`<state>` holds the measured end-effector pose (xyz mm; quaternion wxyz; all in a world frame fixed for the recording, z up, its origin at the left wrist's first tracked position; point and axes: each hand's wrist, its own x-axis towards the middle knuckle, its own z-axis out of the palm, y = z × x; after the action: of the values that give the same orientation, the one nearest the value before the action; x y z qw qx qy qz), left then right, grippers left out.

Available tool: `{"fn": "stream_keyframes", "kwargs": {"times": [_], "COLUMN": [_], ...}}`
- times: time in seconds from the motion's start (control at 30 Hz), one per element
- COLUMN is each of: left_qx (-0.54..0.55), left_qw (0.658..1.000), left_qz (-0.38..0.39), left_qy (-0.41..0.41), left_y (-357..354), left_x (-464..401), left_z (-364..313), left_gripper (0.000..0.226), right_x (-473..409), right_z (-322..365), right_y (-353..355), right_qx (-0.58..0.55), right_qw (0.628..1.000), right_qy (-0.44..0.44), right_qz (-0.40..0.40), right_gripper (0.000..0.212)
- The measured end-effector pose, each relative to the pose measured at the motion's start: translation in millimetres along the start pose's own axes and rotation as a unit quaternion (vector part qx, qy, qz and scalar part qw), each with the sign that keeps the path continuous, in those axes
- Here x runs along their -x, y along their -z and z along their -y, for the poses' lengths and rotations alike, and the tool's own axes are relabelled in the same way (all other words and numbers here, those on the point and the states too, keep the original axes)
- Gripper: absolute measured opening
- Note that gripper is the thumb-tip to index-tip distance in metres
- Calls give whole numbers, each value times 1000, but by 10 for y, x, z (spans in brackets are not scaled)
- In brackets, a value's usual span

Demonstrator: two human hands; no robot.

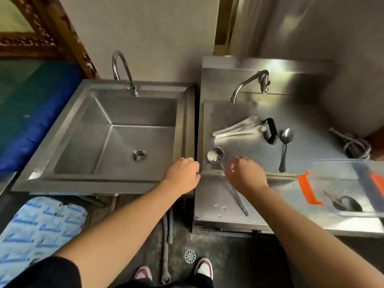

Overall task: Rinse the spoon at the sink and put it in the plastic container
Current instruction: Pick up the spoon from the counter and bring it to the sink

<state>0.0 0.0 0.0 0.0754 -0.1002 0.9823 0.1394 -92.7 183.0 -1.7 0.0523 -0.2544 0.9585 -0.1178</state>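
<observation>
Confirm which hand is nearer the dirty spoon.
Right. The right hand is on the dirty spoon handle; the left hand rests beside it at the sink edge.

The sink was brushed steel, matt; at three o'clock, the spoon gleamed metal; the plastic container looked clear.

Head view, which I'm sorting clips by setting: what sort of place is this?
Probably a dishwashing area in a kitchen: two steel sinks with taps, and cutlery such as a spoon lying in the right basin.

The sink is shiny grey. The plastic container is clear with orange clips. The mat is blue.
</observation>
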Motion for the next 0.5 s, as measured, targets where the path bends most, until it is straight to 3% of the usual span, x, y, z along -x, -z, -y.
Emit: {"fn": "stream_keyframes", "kwargs": {"times": [0.33,0.5], "left_qx": [-41,-41], "left_qw": [989,989], "left_qz": [139,140], "left_qy": [-7,-37], "left_y": [-609,-778], "left_x": [-69,-73], "left_z": [-63,48], "left_gripper": [71,83], "right_x": [-82,-64], "right_z": [-200,-185], "right_y": [-579,-715], "right_qx": [-37,-52], "right_qw": [991,988], "right_qy": [-110,-134], "right_qz": [66,59], "right_gripper": [30,18]}}
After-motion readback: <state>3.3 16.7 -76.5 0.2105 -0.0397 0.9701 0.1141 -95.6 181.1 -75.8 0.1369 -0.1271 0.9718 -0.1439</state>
